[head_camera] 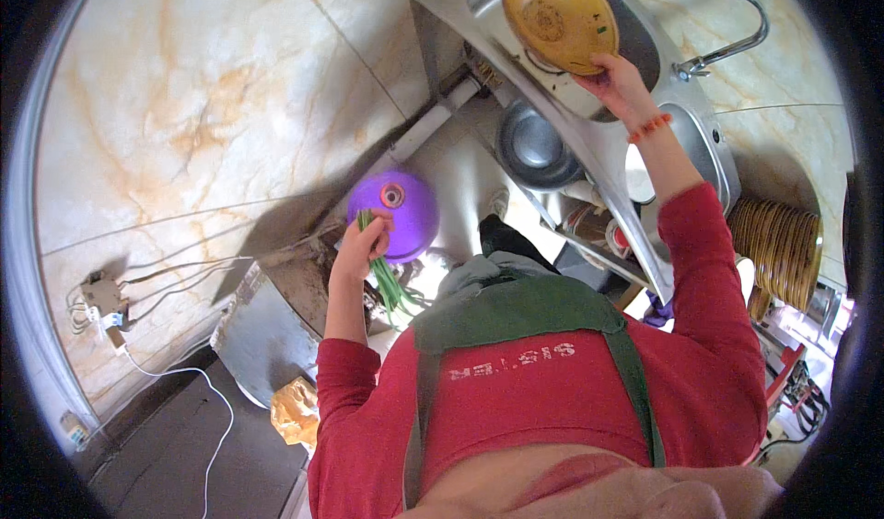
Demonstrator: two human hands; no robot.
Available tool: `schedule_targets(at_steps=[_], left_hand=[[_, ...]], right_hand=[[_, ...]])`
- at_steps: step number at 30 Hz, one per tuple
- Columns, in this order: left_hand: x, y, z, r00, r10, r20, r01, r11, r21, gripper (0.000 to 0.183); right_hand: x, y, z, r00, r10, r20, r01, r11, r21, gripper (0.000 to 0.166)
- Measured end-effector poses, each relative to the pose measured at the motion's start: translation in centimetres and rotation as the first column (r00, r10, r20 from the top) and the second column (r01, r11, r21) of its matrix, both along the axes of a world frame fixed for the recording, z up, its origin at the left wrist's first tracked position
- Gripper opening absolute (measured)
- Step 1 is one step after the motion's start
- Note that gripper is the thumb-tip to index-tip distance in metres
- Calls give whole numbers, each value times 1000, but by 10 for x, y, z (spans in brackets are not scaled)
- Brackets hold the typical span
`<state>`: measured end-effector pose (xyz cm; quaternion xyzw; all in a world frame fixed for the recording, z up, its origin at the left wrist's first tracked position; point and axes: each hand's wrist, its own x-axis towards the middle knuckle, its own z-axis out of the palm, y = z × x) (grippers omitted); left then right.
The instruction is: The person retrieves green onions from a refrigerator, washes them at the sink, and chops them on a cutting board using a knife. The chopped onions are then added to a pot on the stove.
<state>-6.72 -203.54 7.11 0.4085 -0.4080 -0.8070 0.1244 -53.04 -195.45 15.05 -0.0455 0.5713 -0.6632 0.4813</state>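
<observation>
My left hand (364,244) is closed round a bunch of long green stalks (389,284), which hang down from the fist above a purple round object (414,208). With my right hand (617,88) I grip the rim of a yellow-brown bowl (556,18). The bowl is tilted over the basin of a stainless steel sink (587,108), its inside turned towards me, with dark specks and a green bit on it. My thumb lies at the rim; the other fingers are partly hidden.
A curved tap (749,32) stands behind the sink. Below the sink's front edge is a dark metal pan (537,142). Many brown plates (777,249) stand stacked at the right. An outlet adapter (105,294) with cables is on the left, near a crumpled orange-brown bag (295,410).
</observation>
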Motion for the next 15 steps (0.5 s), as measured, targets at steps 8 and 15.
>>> schedule_targets(at_steps=[8,15], left_hand=[[-194,-66,175,929,-204,-308,13,851,-526,23],[-324,-91,319,561,-428,-709,-75,826,-558,18]], right_hand=[[-65,-31,-108,949,298,-102,-250,910,332,31],[-67,31,16,-113,-69,-991,-138,989,-53,30]])
